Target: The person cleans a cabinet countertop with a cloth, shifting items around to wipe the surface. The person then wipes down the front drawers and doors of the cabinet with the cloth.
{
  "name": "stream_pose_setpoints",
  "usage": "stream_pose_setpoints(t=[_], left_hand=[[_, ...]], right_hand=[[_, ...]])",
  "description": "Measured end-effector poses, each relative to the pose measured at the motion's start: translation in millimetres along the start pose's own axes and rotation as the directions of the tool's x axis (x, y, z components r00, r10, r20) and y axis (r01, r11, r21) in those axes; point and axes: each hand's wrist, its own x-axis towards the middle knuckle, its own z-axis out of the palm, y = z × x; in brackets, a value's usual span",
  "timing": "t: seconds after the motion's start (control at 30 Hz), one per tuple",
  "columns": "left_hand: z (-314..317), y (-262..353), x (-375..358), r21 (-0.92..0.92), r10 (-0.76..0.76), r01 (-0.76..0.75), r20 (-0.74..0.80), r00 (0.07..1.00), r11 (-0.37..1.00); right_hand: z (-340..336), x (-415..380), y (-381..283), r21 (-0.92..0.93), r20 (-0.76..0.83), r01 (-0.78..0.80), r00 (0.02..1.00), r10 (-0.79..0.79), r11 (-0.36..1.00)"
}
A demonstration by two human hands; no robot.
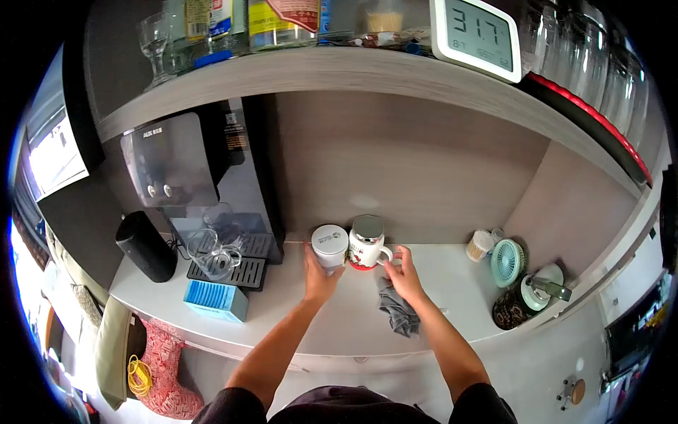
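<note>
White canister [330, 245] in left hand [319, 278], right hand [405, 275] gripping mug [366, 244] handle, fingertips hidden.

Centre of frame: left hand [319, 277] wraps a white lidded canister [330, 246], right hand [404, 274] grips the handle of a white mug w/ silver lid [366, 242] just beside it, both on the white counter [296, 318]. Grey cloth [397, 309] lies crumpled below the right hand, touching it. Left side: water dispenser [173, 159] w/ glass jug [212, 253] on its drip tray, black speaker [146, 246], blue box [215, 299]; far right: small teal fan [507, 261]; top right: thermometer display [477, 34] on shelf edge.
</note>
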Motion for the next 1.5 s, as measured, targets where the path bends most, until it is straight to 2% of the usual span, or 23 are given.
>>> stream_pose_setpoints(t=[0.03,0.07,0.1,0.13,0.17,0.27,0.37,0.43,0.47,0.53,0.57,0.6,0.7,0.83,0.97,1.0,1.03,1.1,1.17,1.2,1.3,1.4,1.5], left_hand=[[-3.4,12.2,-10.6,0.039,0.037,-0.036,-0.017,0.999,0.999],[-8.3,31.9,-23.3,0.077,0.074,-0.072,-0.029,0.997,0.994],[-13.0,54.5,-32.5,0.112,0.115,-0.111,-0.036,0.993,0.988],[-17.9,79.3,-39.7,0.052,0.282,-0.279,-0.055,0.958,0.959],[-16.9,87.3,-44.0,0.047,0.331,-0.334,0.062,0.941,0.941],[-5.8,94.2,-54.2,-0.053,0.404,-0.414,0.360,0.841,0.909],[17.9,89.0,-50.7,-0.212,0.384,-0.321,0.551,0.741,0.923],[29.5,80.8,-48.7,-0.211,0.404,-0.345,0.522,0.751,0.915],[33.5,78.9,-47.9,-0.201,0.395,-0.341,0.518,0.759,0.918],[39.9,79.4,-46.9,-0.190,0.391,-0.343,0.505,0.769,0.920],[42.5,82.1,-47.3,-0.198,0.392,-0.339,0.483,0.783,0.920],[46.6,86.2,-47.1,-0.210,0.397,-0.337,0.459,0.795,0.918],[59.7,94.5,-49.6,-0.223,0.414,-0.349,0.474,0.777,0.910],[72.3,93.3,-49.4,-0.227,0.427,-0.362,0.519,0.740,0.904],[69.8,87.5,-47.2,-0.215,0.326,-0.247,0.547,0.771,0.945],[68.4,84.9,-49.3,-0.208,0.272,-0.185,0.559,0.783,0.960],[69.5,83.5,-49.4,-0.205,0.224,-0.127,0.572,0.789,0.970],[74.9,80.4,-50.4,-0.221,0.316,-0.231,0.532,0.786,0.947],[73.7,78.3,-51.1,-0.214,0.318,-0.238,0.533,0.784,0.947],[71.8,78.9,-50.4,-0.203,0.275,-0.193,0.554,0.786,0.960],[66.9,80.4,-50.5,-0.158,0.208,-0.142,0.566,0.798,0.977],[67.1,82.7,-45.3,-0.164,0.279,-0.226,0.519,0.808,0.960],[69.1,76.7,-48.6,-0.210,0.386,-0.325,0.433,0.815,0.922]], right_hand=[[-2.5,-8.3,4.7,-0.150,-0.047,0.121,0.991,-0.129,0.981],[-15.8,-24.2,-12.8,-0.428,0.049,0.302,0.949,-0.312,0.852],[-22.7,-39.5,-22.1,-0.480,0.185,0.396,0.918,-0.351,0.783],[-29.6,-56.1,-27.3,-0.516,0.321,0.487,0.872,-0.368,0.705],[-36.8,-67.6,-28.0,-0.534,0.454,0.574,0.814,-0.363,0.620],[-46.2,-87.4,-27.5,-0.562,0.559,0.634,0.765,-0.322,0.531],[-101.2,-45.0,30.5,-0.738,0.304,0.387,0.922,-0.240,0.553],[-116.1,-17.0,44.5,-0.848,-0.139,0.029,0.952,-0.274,0.530],[-111.0,4.0,65.6,-0.850,-0.200,0.017,0.915,-0.351,0.527],[-73.1,15.1,50.3,-0.774,-0.049,0.030,0.993,-0.107,0.632],[-51.7,10.1,31.4,-0.726,0.144,0.089,0.989,0.025,0.682],[-37.0,0.1,31.6,-0.693,0.303,0.409,0.912,-0.275,0.594],[-64.5,15.1,33.6,-0.549,0.406,0.493,0.863,-0.300,0.675],[-146.0,34.0,76.2,-0.744,0.060,0.184,0.976,-0.210,0.643],[-133.7,-9.1,60.0,-0.846,-0.289,-0.137,0.930,-0.227,0.515],[-116.5,-22.0,40.7,-0.848,-0.239,-0.171,0.968,-0.073,0.501],[-103.6,-35.9,68.2,-0.886,-0.066,0.097,0.942,-0.330,0.453],[-85.2,-55.0,22.1,-0.737,0.130,0.323,0.929,-0.345,0.593],[-115.6,-43.7,34.3,-0.640,0.216,0.351,0.936,-0.278,0.683],[-130.5,-40.2,37.2,-0.665,0.124,0.234,0.971,-0.204,0.710],[-154.5,-49.6,49.6,-0.841,-0.102,0.100,0.936,-0.337,0.532],[-94.0,-102.9,23.2,-0.765,-0.036,0.171,0.951,-0.306,0.622],[-30.9,-141.3,-36.8,-0.635,0.284,0.385,0.923,-0.261,0.670]])
